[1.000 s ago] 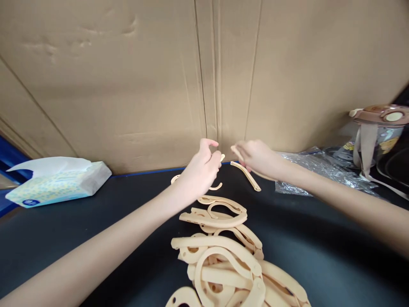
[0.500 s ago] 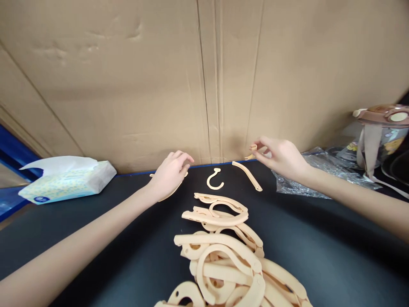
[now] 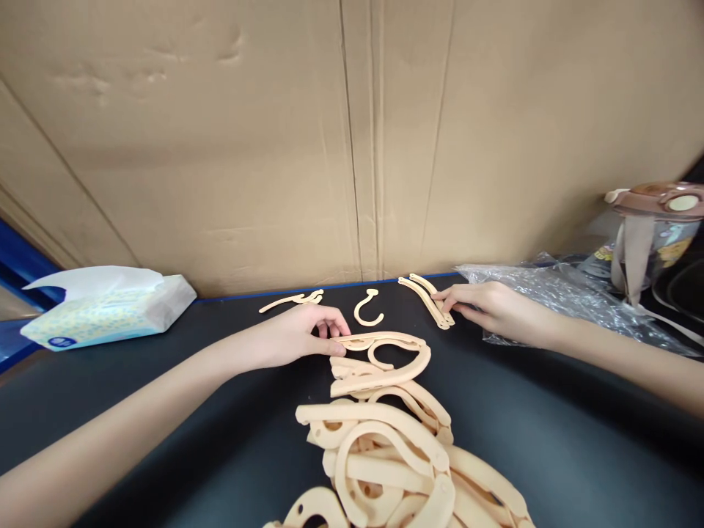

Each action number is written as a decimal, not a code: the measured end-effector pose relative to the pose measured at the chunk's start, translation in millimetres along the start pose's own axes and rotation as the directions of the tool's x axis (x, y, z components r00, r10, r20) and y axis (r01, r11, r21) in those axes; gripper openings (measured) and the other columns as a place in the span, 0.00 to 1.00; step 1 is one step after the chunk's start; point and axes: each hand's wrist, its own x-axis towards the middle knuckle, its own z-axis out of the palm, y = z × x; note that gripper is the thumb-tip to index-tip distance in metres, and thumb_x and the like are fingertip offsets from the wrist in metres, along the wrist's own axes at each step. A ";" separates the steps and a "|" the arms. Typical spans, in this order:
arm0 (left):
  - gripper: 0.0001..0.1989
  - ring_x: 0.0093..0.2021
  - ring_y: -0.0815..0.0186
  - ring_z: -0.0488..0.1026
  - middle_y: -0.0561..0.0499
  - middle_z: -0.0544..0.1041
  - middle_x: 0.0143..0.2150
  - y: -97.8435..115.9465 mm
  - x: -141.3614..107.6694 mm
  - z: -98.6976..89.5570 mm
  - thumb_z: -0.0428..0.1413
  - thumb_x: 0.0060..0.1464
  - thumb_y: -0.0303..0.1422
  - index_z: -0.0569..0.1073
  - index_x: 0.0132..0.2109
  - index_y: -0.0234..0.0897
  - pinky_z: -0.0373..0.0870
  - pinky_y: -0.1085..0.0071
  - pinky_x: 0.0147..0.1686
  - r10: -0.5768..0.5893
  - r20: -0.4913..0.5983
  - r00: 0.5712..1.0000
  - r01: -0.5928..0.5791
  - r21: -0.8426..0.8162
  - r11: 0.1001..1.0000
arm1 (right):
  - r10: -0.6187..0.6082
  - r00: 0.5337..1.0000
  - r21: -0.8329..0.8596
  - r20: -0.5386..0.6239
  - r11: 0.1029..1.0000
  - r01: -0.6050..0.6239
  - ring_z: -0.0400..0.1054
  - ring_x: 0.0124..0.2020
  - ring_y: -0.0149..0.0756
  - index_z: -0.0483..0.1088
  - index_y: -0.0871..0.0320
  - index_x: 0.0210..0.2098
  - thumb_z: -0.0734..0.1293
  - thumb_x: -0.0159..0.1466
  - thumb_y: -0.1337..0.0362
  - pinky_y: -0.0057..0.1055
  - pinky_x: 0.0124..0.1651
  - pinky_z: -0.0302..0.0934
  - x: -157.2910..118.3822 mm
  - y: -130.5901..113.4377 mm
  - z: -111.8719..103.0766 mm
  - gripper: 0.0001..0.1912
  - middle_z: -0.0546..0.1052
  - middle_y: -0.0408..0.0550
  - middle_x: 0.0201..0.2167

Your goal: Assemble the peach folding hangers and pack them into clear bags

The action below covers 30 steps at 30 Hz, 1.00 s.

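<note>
My left hand (image 3: 300, 334) pinches the left end of a folded cream plastic hanger (image 3: 410, 339) at the far end of the pile (image 3: 379, 440). Its thumb is in front and its curled fingers are behind. At the back right, my right hand (image 3: 489, 304) has its fingertips on a curved hanger arm (image 3: 432, 295), which lies beside a similar hanger arm (image 3: 418, 297). Whether these fingers grip it or only touch it is hard to see. Between the hands lies a loose hanger hook (image 3: 367, 308). Behind my left hand rest slim cream hanger pieces (image 3: 291, 299).
A tissue pack (image 3: 110, 308) stands at the left. Crumpled clear plastic wrap (image 3: 528, 282) lies behind my right hand, near a strapped drink bottle (image 3: 654, 227). Cardboard (image 3: 247, 147) walls off the back of the black tabletop (image 3: 181, 425).
My left hand has come nearer, from the back-left pieces to the topmost folded hanger. My right hand has lowered a hanger arm beside the other one at the back.
</note>
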 end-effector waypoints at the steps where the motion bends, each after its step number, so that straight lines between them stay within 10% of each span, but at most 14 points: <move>1: 0.13 0.34 0.66 0.68 0.53 0.73 0.32 0.2 0.2 -1.8 0.59 0.51 0.42 0.74 0.37 0.37 0.61 0.73 0.32 -0.021 0.007 1.000 0.022 -0.047 0.999 | 0.004 1.000 0.025 0.003 1.000 -0.004 0.72 0.47 0.38 0.71 0.53 0.36 0.55 0.65 0.71 0.35 0.47 0.65 1.9 -2.2 -0.9 0.14 0.78 0.45 0.45; 13: 0.06 0.35 0.68 0.73 0.46 0.77 0.37 66.3 27.2 -22.1 0.56 0.57 0.28 0.71 0.42 0.31 0.68 0.71 0.37 -0.053 -0.448 0.892 -0.224 -0.541 0.811 | 0.236 0.965 0.648 -0.119 0.755 -0.105 0.70 0.29 0.31 0.72 0.61 0.44 0.66 0.61 0.54 0.29 0.34 0.65 77.5 -74.8 -15.8 0.18 0.77 0.47 0.30; 16: 0.08 0.30 0.72 0.68 0.49 0.73 0.32 75.8 29.5 -30.9 0.53 0.60 0.29 0.72 0.33 0.29 0.65 0.74 0.33 -0.013 -0.447 0.894 -0.268 -0.560 0.784 | 0.222 0.945 0.488 -0.241 0.869 -0.080 0.65 0.24 0.28 0.73 0.60 0.44 0.62 0.65 0.55 0.27 0.27 0.58 84.2 -70.9 -27.5 0.16 0.76 0.46 0.27; 19: 0.15 0.25 0.75 0.62 0.52 0.67 0.26 80.4 28.0 -32.4 0.50 0.62 0.30 0.70 0.27 0.30 0.62 0.74 0.29 -0.035 -0.408 0.912 -0.245 -0.612 0.752 | 0.066 0.919 -0.045 -0.390 0.995 -0.090 0.63 0.24 0.30 0.72 0.57 0.45 0.58 0.67 0.60 0.28 0.26 0.49 84.1 -67.2 -35.6 0.14 0.76 0.46 0.30; 23: 0.14 0.21 0.74 0.58 0.55 0.63 0.23 80.9 25.7 -19.4 0.47 0.63 0.33 0.68 0.29 0.34 0.58 0.74 0.24 -0.054 -0.430 0.901 -0.199 -0.522 0.829 | -0.088 0.959 -0.616 -0.270 0.781 -0.102 0.63 0.23 0.33 0.69 0.60 0.44 0.54 0.67 0.70 0.31 0.24 0.39 84.0 -70.0 -33.9 0.14 0.77 0.52 0.34; 30: 0.17 0.24 0.66 0.61 0.54 0.62 0.22 71.4 20.9 1.7 0.43 0.63 0.35 0.62 0.25 0.38 0.53 0.70 0.28 0.035 -0.566 0.824 0.021 0.091 0.996 | -0.039 0.997 -0.487 -0.062 0.874 0.004 0.61 0.18 0.32 0.68 0.61 0.34 0.53 0.67 0.68 0.30 0.22 0.41 87.3 -72.2 -12.3 0.13 0.73 0.49 0.21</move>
